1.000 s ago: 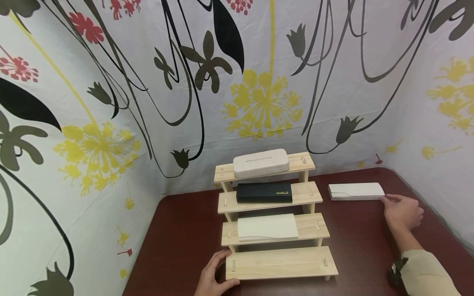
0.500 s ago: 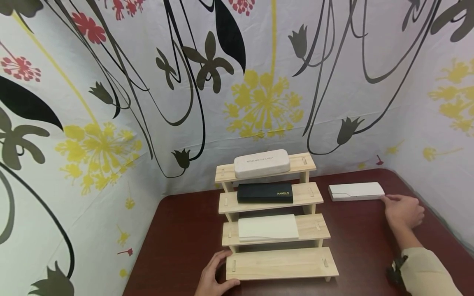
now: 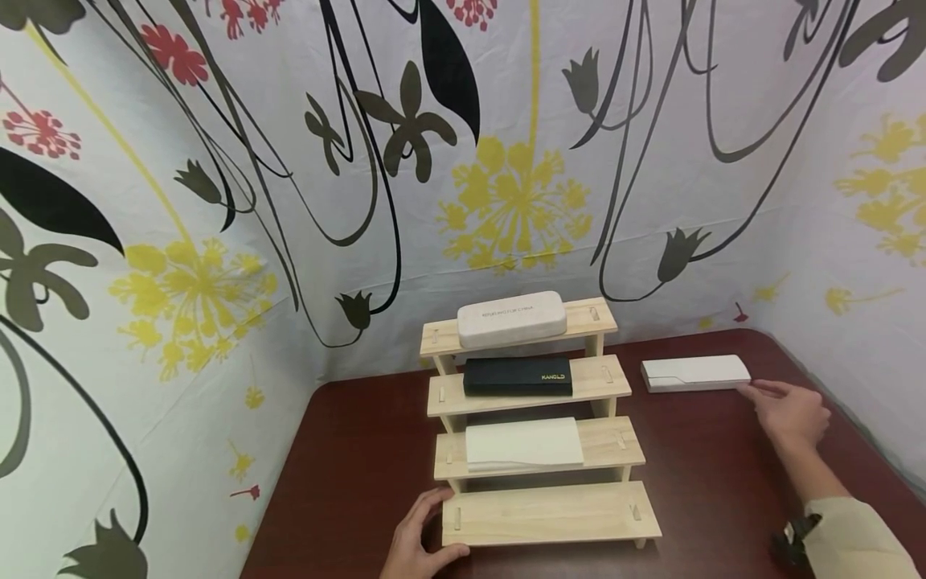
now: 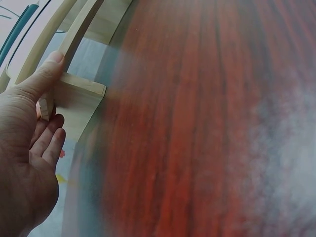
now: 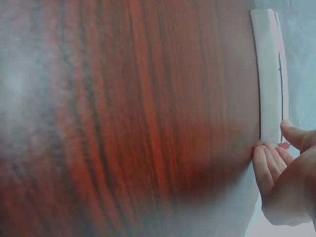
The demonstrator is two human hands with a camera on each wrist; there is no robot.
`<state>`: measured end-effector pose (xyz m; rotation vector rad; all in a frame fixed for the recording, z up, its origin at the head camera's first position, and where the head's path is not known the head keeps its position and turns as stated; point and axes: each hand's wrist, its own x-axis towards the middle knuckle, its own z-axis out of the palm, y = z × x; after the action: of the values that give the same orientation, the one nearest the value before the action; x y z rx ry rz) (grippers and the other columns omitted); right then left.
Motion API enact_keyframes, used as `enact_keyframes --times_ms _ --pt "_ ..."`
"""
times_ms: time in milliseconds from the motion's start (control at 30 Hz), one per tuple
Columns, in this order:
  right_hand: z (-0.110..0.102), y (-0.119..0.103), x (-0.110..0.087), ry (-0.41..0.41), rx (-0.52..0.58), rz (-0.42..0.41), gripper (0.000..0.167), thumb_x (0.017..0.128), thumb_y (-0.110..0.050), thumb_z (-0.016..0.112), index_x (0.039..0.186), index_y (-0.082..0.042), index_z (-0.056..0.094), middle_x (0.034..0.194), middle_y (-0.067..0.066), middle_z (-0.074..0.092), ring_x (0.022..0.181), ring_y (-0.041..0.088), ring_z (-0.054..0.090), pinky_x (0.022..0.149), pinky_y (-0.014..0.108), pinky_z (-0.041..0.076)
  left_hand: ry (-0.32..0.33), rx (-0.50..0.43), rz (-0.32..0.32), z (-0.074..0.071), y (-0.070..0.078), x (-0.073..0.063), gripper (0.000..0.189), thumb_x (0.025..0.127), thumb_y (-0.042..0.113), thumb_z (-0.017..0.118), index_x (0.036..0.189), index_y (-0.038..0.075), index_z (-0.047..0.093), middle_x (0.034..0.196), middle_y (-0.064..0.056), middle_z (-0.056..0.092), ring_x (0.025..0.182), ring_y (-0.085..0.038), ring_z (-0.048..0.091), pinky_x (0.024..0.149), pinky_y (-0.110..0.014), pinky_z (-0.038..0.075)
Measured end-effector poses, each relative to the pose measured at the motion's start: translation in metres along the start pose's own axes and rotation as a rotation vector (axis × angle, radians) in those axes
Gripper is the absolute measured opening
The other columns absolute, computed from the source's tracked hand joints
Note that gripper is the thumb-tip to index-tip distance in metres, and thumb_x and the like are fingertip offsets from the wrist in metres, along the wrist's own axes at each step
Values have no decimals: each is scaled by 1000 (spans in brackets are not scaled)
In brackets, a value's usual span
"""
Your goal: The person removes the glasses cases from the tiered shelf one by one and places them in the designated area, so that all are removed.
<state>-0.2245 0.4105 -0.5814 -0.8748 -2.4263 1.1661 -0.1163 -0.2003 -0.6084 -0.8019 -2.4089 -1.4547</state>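
A four-step wooden display stand point(image 3: 551, 516) stands on the table, its lowest step bare. My left hand point(image 3: 418, 537) grips the left end of that step, thumb along the front edge and fingers behind; the left wrist view shows the thumb point(image 4: 53, 61) pressed on the wood. To the right of the stand a white glasses case point(image 3: 694, 373) lies flat. My right hand point(image 3: 794, 414) pinches its right end between thumb and fingers. In the right wrist view the thumb lies at one long edge of the case point(image 5: 269, 79), fingertips at its short end.
On the stand's upper steps lie a pale grey glasses case point(image 3: 512, 320), a black case point(image 3: 518, 377) with gold lettering and a cream-white case point(image 3: 524, 445). The dark red table point(image 3: 354, 450) has flower-patterned cloth point(image 3: 506, 80) behind and at both sides.
My right wrist and sleeve have shifted slightly to the right, while the fingertips stay at the white case's end. The left hand, the stand and the cases have not visibly moved.
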Motion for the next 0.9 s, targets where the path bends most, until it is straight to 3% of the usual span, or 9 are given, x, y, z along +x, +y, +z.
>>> enact_keyframes --times_ms 167,300,433,500,567,667,733,800,900 --pt "-6 -2 -8 -70 70 -43 70 100 -44 74 137 14 62 116 31 69 143 58 35 123 68 15 -1 14 3 -1 1 0 74 82 16 95 146 7 59 140 -7 64 130 -18 62 103 -33 56" --pt "-9 -2 -14 -110 109 -67 76 100 -46 74 143 14 57 89 12 81 146 56 34 125 68 8 0 44 14 -1 2 1 75 81 18 96 146 9 60 140 -5 64 130 -19 62 103 -33 56" --pt "-9 -4 -21 -104 93 -97 79 97 -49 76 147 9 56 112 18 78 135 36 59 123 65 22 0 70 34 -1 2 1 76 80 19 97 145 11 60 140 -3 64 130 -18 62 103 -33 56" --pt "-9 -6 -26 -91 75 -113 80 96 -51 77 148 6 57 129 23 70 119 19 70 116 48 42 0 87 44 -2 2 1 76 80 20 97 145 11 60 140 -3 64 130 -19 62 103 -32 56" --pt "-10 -9 -30 -86 72 -137 81 96 -50 78 150 6 55 139 29 61 112 14 73 96 26 54 1 117 48 -2 3 1 76 79 21 97 145 12 61 140 -2 65 128 -19 63 102 -32 56" --pt "-11 -16 -38 -93 95 -173 82 97 -47 78 153 5 51 144 32 57 121 30 71 66 4 44 5 157 26 -4 4 1 75 79 25 97 145 15 62 139 0 65 126 -19 64 101 -34 57" --pt "-13 -21 -45 -102 124 -203 82 97 -44 78 155 6 48 146 34 54 129 42 63 63 1 45 5 164 -11 -5 6 2 74 78 27 97 144 19 64 139 3 66 126 -18 65 100 -36 57" --pt "-15 -26 -51 -106 148 -231 81 98 -42 78 156 4 48 148 33 53 132 36 61 66 1 46 2 162 -43 -6 9 2 74 78 28 97 144 21 64 139 5 66 126 -19 65 101 -38 57" --pt "-19 -33 -61 -103 197 -275 79 97 -39 81 156 3 50 149 25 57 128 7 64 72 0 47 0 145 -85 -8 12 4 73 78 29 97 143 23 65 140 7 66 127 -19 64 102 -38 56"
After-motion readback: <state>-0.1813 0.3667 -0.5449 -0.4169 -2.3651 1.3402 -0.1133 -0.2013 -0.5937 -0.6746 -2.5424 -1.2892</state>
